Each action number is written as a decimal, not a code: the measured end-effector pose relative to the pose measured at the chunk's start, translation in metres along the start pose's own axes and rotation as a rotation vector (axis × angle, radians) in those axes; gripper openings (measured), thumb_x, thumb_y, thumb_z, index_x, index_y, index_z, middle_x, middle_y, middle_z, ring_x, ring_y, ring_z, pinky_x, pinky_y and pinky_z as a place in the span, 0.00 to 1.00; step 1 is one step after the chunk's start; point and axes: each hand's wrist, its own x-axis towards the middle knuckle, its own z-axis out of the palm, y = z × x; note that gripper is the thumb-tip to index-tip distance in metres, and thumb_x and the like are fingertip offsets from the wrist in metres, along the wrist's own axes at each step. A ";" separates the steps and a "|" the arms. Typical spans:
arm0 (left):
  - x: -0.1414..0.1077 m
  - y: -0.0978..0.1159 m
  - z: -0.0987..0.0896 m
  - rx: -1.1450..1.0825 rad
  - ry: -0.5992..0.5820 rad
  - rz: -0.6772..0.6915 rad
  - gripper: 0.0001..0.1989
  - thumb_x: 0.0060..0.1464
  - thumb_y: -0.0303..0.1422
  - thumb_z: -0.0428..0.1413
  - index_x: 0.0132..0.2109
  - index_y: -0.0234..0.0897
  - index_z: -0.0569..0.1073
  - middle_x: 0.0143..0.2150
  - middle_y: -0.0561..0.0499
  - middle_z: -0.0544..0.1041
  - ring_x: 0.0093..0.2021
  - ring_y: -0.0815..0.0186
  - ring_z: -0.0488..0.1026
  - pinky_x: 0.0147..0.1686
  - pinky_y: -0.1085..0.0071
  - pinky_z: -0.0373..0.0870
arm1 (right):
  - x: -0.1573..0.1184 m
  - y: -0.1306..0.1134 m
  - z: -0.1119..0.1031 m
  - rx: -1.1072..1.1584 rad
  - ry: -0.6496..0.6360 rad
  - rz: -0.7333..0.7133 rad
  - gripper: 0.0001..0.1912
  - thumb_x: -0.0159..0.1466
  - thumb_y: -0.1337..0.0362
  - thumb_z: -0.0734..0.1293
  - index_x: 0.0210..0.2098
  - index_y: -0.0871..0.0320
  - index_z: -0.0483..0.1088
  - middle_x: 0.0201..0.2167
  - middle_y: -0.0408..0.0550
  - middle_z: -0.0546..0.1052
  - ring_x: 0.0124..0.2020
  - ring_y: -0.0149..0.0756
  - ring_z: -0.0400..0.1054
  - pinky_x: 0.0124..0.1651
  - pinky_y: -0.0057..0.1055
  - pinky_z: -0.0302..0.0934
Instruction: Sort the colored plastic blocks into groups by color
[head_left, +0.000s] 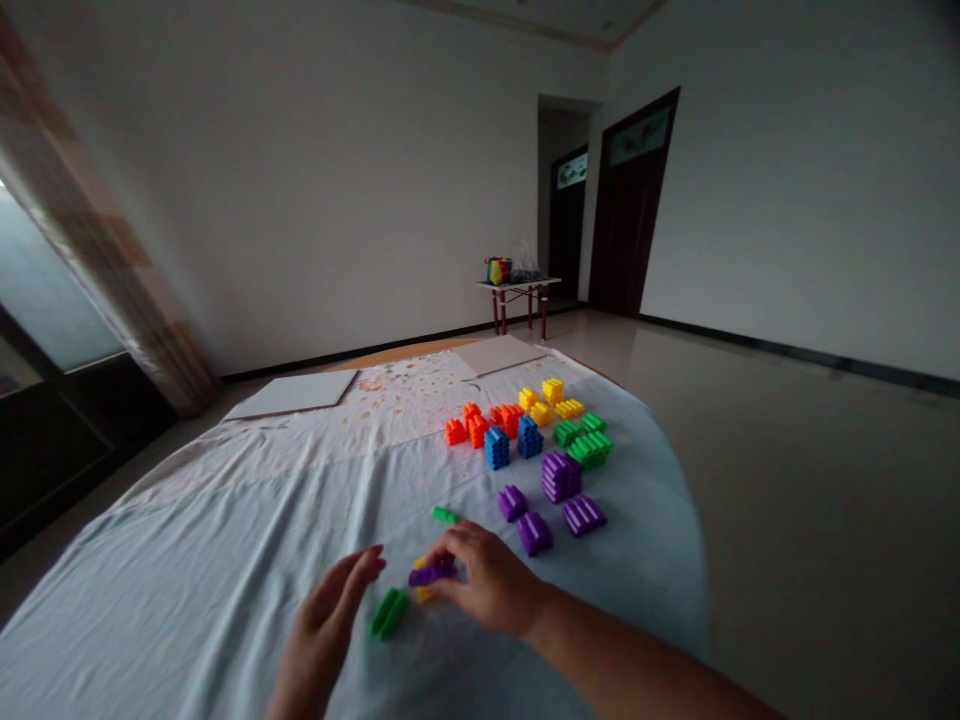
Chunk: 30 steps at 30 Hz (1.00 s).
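My right hand point(487, 580) pinches a purple toy block point(426, 575) between thumb and fingers, just over a yellow block point(421, 592) that is partly hidden. To the left, my left hand point(334, 610) hovers with its fingers stretched out and nothing in them. Between the hands, near the front, lies a green block point(388, 614). A smaller green block point(444, 514) rests beyond my right hand's fingertips. Whether the purple block touches the yellow one, I cannot tell.
Purple blocks point(561, 476), green blocks point(590, 449), blue blocks point(496, 447), orange blocks point(477, 430) and yellow blocks point(553, 390) stand in colour groups on the cloth-covered table point(247, 530). Farther back lie two flat boards, one left point(296, 393) and one right point(499, 354).
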 end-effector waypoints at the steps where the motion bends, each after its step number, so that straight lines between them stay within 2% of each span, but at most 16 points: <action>1: 0.004 -0.008 -0.004 -0.031 -0.002 -0.042 0.25 0.43 0.55 0.51 0.37 0.41 0.77 0.35 0.50 0.80 0.40 0.58 0.75 0.44 0.65 0.70 | -0.003 0.002 0.001 -0.050 -0.036 -0.054 0.08 0.57 0.64 0.69 0.37 0.58 0.69 0.35 0.46 0.73 0.40 0.35 0.66 0.46 0.30 0.58; 4: 0.016 -0.032 -0.014 -0.013 0.078 -0.151 0.23 0.44 0.53 0.50 0.38 0.40 0.75 0.35 0.49 0.80 0.43 0.57 0.74 0.48 0.63 0.67 | -0.013 0.008 0.004 -0.184 -0.194 -0.204 0.07 0.57 0.67 0.68 0.36 0.58 0.68 0.36 0.46 0.73 0.43 0.36 0.65 0.50 0.31 0.55; 7: 0.019 -0.044 -0.018 0.042 0.102 -0.184 0.23 0.44 0.52 0.49 0.38 0.40 0.74 0.37 0.47 0.79 0.44 0.56 0.73 0.45 0.64 0.67 | -0.021 0.011 0.005 -0.256 -0.317 -0.248 0.09 0.56 0.62 0.70 0.34 0.58 0.68 0.38 0.47 0.73 0.43 0.36 0.64 0.51 0.31 0.55; 10: 0.013 -0.042 -0.017 0.140 0.086 -0.208 0.23 0.46 0.52 0.47 0.40 0.41 0.73 0.41 0.47 0.78 0.45 0.55 0.73 0.43 0.64 0.67 | -0.026 0.011 0.006 -0.286 -0.297 -0.174 0.16 0.55 0.52 0.69 0.34 0.57 0.68 0.37 0.47 0.72 0.43 0.37 0.64 0.49 0.32 0.55; 13: 0.007 -0.040 -0.015 0.210 0.073 -0.213 0.23 0.47 0.51 0.45 0.41 0.41 0.72 0.44 0.47 0.77 0.48 0.56 0.71 0.47 0.64 0.64 | -0.027 0.009 0.009 -0.357 -0.231 -0.040 0.22 0.53 0.47 0.68 0.37 0.58 0.68 0.37 0.49 0.72 0.42 0.41 0.63 0.48 0.36 0.57; 16: 0.006 -0.045 -0.014 0.224 0.050 -0.213 0.24 0.46 0.51 0.45 0.41 0.41 0.73 0.45 0.47 0.76 0.49 0.56 0.70 0.48 0.64 0.64 | -0.027 0.007 0.013 -0.419 -0.247 0.032 0.21 0.53 0.49 0.69 0.38 0.58 0.69 0.37 0.51 0.72 0.42 0.43 0.63 0.48 0.39 0.56; 19: 0.007 -0.048 -0.015 0.236 0.047 -0.220 0.24 0.46 0.52 0.45 0.41 0.42 0.73 0.44 0.48 0.77 0.49 0.56 0.70 0.48 0.63 0.64 | -0.027 0.005 0.005 -0.368 -0.273 -0.003 0.19 0.52 0.56 0.70 0.41 0.57 0.69 0.38 0.50 0.72 0.43 0.42 0.63 0.51 0.40 0.55; 21: 0.008 -0.048 -0.015 0.241 0.055 -0.227 0.24 0.46 0.52 0.45 0.41 0.43 0.73 0.44 0.49 0.77 0.50 0.56 0.70 0.48 0.63 0.64 | -0.029 0.003 -0.011 -0.284 -0.252 -0.031 0.21 0.52 0.60 0.69 0.45 0.56 0.68 0.41 0.49 0.72 0.45 0.41 0.63 0.52 0.38 0.55; 24: 0.007 -0.045 -0.016 0.242 0.059 -0.215 0.23 0.46 0.52 0.44 0.40 0.43 0.73 0.44 0.50 0.77 0.50 0.57 0.70 0.48 0.64 0.64 | -0.036 0.007 -0.051 -0.190 -0.154 -0.010 0.26 0.53 0.66 0.67 0.52 0.54 0.64 0.47 0.48 0.71 0.50 0.39 0.61 0.55 0.36 0.53; 28: 0.008 -0.047 -0.014 0.263 0.027 -0.237 0.24 0.46 0.53 0.44 0.41 0.44 0.72 0.44 0.51 0.77 0.48 0.57 0.71 0.47 0.64 0.65 | -0.052 0.030 -0.115 -0.209 -0.052 0.102 0.28 0.53 0.72 0.65 0.53 0.55 0.64 0.50 0.49 0.70 0.53 0.38 0.60 0.57 0.37 0.53; 30: 0.009 -0.049 -0.013 0.272 0.030 -0.235 0.23 0.46 0.53 0.44 0.41 0.45 0.72 0.44 0.52 0.77 0.47 0.57 0.71 0.46 0.64 0.65 | -0.060 0.046 -0.139 -0.246 -0.029 0.144 0.28 0.53 0.74 0.64 0.53 0.55 0.64 0.50 0.49 0.70 0.53 0.39 0.61 0.57 0.37 0.53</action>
